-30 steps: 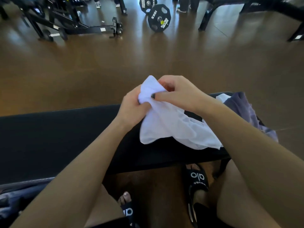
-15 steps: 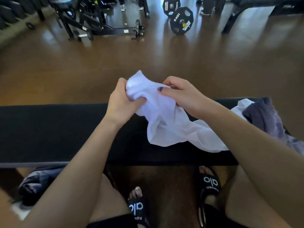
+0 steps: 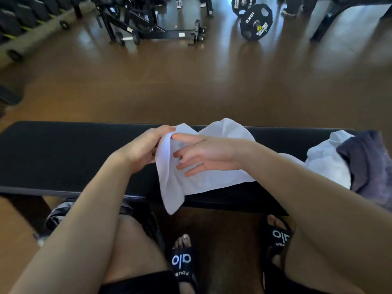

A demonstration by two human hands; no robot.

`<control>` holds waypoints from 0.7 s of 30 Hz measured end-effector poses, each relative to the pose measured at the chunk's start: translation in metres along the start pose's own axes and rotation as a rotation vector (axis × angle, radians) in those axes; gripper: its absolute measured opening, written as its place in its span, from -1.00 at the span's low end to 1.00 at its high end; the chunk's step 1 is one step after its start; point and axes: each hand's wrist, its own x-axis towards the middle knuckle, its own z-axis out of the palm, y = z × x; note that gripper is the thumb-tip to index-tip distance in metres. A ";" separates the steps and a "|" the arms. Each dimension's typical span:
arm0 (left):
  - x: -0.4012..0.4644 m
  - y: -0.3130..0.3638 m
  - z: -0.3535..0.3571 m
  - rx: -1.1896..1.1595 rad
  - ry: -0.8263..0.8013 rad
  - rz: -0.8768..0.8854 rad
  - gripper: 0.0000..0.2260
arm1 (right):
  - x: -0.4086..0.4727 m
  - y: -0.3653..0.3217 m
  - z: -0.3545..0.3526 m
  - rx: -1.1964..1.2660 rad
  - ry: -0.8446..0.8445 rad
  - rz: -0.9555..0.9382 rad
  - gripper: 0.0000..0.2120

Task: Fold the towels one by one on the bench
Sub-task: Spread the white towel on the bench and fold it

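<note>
While the person sits at the black bench (image 3: 63, 158), a white towel (image 3: 212, 179) lies across its middle, one corner drooping over the near edge. Left hand (image 3: 142, 149) pinches the towel's left edge, fingers curled on the cloth. Right hand (image 3: 207, 153) rests flat on top, fingers straight and spread. At the bench's right end: more white cloth (image 3: 326, 162) beside a grey-purple towel (image 3: 369, 162) (both crumpled). Weight plate (image 3: 255, 22) on the floor beyond.
</note>
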 end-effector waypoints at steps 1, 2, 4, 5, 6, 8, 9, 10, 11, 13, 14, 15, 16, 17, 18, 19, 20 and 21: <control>-0.001 0.000 -0.001 -0.007 0.008 0.019 -0.70 | 0.002 0.001 0.002 -0.051 0.011 0.006 -0.27; 0.000 -0.002 -0.003 -0.010 0.013 0.033 -0.69 | 0.004 0.001 0.003 -0.092 0.039 0.004 -0.27; 0.001 -0.005 -0.011 -0.001 -0.003 0.048 -0.72 | 0.007 0.000 0.006 -0.167 0.141 -0.037 -0.26; 0.001 -0.007 -0.014 0.014 -0.009 0.045 -0.64 | 0.010 -0.001 0.006 -0.200 0.190 -0.066 -0.26; 0.002 -0.010 -0.017 0.018 -0.001 0.029 -0.51 | 0.014 0.000 0.004 -0.216 0.234 -0.087 -0.24; 0.003 -0.014 -0.018 0.044 0.056 0.005 -0.50 | 0.020 0.002 -0.001 -0.221 0.277 -0.114 -0.16; 0.003 -0.016 -0.017 0.080 0.080 0.010 -0.57 | 0.024 0.004 -0.002 -0.256 0.275 -0.122 -0.13; 0.004 -0.017 -0.018 0.101 0.101 0.023 -0.64 | 0.027 0.004 -0.002 -0.300 0.274 -0.125 -0.12; 0.005 -0.017 -0.018 0.100 0.123 0.036 -0.70 | 0.030 0.003 -0.001 -0.336 0.274 -0.134 -0.09; 0.006 -0.017 -0.022 0.062 0.222 0.044 -0.74 | 0.033 0.001 0.002 -0.309 0.262 -0.167 -0.17; 0.007 -0.017 -0.025 0.039 0.312 0.036 -0.75 | 0.034 -0.001 0.003 -0.253 0.264 -0.180 -0.29; 0.009 -0.017 -0.031 0.034 0.423 0.017 -0.78 | 0.035 0.000 0.004 -0.232 0.282 -0.196 -0.34; 0.010 -0.019 -0.038 0.055 0.549 -0.007 -0.82 | 0.037 0.001 0.003 -0.267 0.314 -0.195 -0.32; 0.009 -0.022 -0.046 0.113 0.675 -0.046 -0.86 | 0.038 0.003 0.002 -0.348 0.355 -0.189 -0.28; 0.008 -0.027 -0.054 0.188 0.787 -0.092 -0.88 | 0.038 0.005 0.001 -0.442 0.405 -0.191 -0.26; 0.005 -0.031 -0.060 0.252 0.868 -0.134 -0.84 | 0.039 0.008 -0.001 -0.515 0.448 -0.192 -0.28; 0.004 -0.037 -0.066 0.299 0.910 -0.154 -0.76 | 0.039 0.011 -0.004 -0.565 0.479 -0.178 -0.30; 0.003 -0.040 -0.069 0.337 0.927 -0.133 -0.69 | 0.039 0.013 -0.006 -0.607 0.498 -0.158 -0.32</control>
